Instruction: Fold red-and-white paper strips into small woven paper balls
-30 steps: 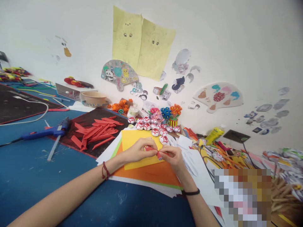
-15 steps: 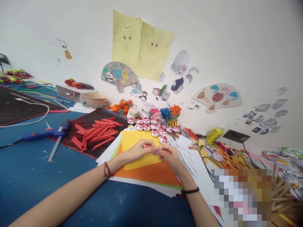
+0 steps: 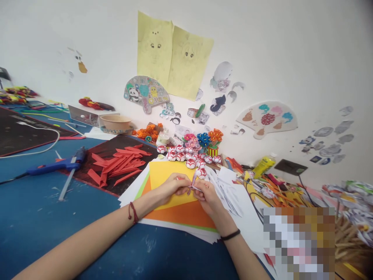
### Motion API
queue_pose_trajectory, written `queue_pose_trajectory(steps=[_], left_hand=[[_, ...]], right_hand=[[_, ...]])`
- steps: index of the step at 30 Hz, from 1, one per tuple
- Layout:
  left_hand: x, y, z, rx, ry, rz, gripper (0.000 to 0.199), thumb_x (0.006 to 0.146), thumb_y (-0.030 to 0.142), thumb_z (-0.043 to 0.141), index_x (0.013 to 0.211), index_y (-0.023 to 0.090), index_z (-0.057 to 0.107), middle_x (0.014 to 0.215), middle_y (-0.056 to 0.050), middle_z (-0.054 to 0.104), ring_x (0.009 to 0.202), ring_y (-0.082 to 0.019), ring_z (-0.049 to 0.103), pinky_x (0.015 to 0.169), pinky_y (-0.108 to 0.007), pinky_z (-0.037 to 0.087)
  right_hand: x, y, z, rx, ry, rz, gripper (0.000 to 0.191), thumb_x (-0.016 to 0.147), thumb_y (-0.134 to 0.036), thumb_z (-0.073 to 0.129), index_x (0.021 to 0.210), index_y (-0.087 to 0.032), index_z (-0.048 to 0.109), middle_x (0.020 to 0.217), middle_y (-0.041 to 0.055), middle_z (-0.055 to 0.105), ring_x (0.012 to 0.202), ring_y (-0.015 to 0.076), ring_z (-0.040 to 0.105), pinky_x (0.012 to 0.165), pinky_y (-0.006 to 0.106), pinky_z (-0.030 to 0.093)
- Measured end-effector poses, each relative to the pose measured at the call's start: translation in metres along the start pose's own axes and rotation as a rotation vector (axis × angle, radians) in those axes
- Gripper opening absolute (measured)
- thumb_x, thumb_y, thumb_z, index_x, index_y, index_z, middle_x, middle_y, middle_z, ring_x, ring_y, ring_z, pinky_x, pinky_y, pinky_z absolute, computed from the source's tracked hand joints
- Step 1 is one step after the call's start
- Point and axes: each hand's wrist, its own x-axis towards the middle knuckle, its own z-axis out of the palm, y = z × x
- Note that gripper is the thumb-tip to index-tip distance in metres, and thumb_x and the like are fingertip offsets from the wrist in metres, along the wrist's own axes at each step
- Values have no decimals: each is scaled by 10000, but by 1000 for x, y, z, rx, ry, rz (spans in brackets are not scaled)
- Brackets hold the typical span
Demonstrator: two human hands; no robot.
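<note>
Between both hands is a small folded paper piece [image 3: 193, 181], pale with reddish and purplish edges, its narrow points spreading up and down. My left hand [image 3: 175, 186] pinches its left side, and my right hand [image 3: 207, 193] pinches the right side with thumb and forefinger. The fingertips cover much of the piece. Both hands are above a yellow sheet [image 3: 160, 169], which lies over an orange sheet [image 3: 183, 216] and a stack of white and green paper. Just beyond the fingers sit several red-and-white folded paper balls [image 3: 190, 163].
On the left, a blue glue gun [image 3: 55, 166] lies by a dark mat [image 3: 87, 175] carrying red folded strips [image 3: 118, 163]. Paper flowers [image 3: 215, 137] and a bowl [image 3: 116, 123] stand along the wall. A yellow bottle [image 3: 264, 166] and orange scraps are at the right.
The paper piece now shows more between my fingers, its points fanned up and down. My right hand has shifted slightly left and down, its wrist further left.
</note>
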Motion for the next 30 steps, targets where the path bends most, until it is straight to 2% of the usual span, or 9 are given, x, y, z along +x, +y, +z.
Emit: queue_pose_trajectory(steps=[3, 7, 10, 16, 19, 23, 30], left_hand=[[0, 0, 2, -38, 36, -5, 261, 718, 224, 633, 528, 137, 477, 480, 69, 316, 479, -56, 228, 502, -264, 137], [1, 0, 3, -40, 90, -10, 194, 687, 223, 650, 566, 126, 534, 523, 46, 395, 496, -59, 274, 507, -264, 145], [0, 0, 4, -40, 86, 5, 207, 694, 231, 645, 563, 129, 521, 522, 47, 390, 498, -59, 268, 511, -264, 142], [-2, 1, 6, -32, 81, 12, 331, 714, 244, 626, 496, 162, 391, 473, 65, 313, 488, -63, 257, 517, -268, 174], [-3, 1, 6, -32, 47, 17, 346, 730, 241, 610, 486, 163, 378, 458, 65, 313, 479, -62, 260, 516, -267, 178], [-3, -1, 6, -47, 35, -1, 326, 730, 243, 612, 492, 159, 406, 446, 63, 329, 461, -59, 268, 501, -265, 170], [-3, -1, 8, -73, 29, -48, 261, 726, 267, 613, 533, 150, 481, 450, 56, 388, 431, -56, 301, 472, -251, 183]], right_hand=[[0, 3, 1, 8, 14, -7, 245, 678, -275, 715, 542, -157, 550, 474, -60, 416, 419, 37, 243, 399, 204, 128], [0, 5, 1, 21, 16, 11, 227, 665, -274, 720, 542, -160, 568, 479, -60, 404, 428, 42, 225, 406, 211, 117], [1, 4, 0, 25, 24, 26, 239, 667, -291, 735, 545, -159, 577, 480, -54, 424, 435, 46, 242, 409, 211, 125], [1, -2, -10, 29, -106, 243, 306, 695, -340, 762, 558, -151, 564, 493, -46, 458, 447, 52, 298, 410, 200, 157], [0, -6, -12, 10, -136, 285, 280, 708, -346, 753, 602, -142, 593, 496, -43, 472, 453, 54, 317, 412, 198, 153], [-2, -10, -12, -22, -163, 297, 294, 695, -355, 756, 594, -137, 586, 484, -47, 457, 450, 48, 296, 423, 206, 135], [-3, -12, -17, -100, -200, 234, 305, 685, -365, 772, 583, -136, 597, 494, -39, 473, 451, 47, 298, 427, 216, 142]])
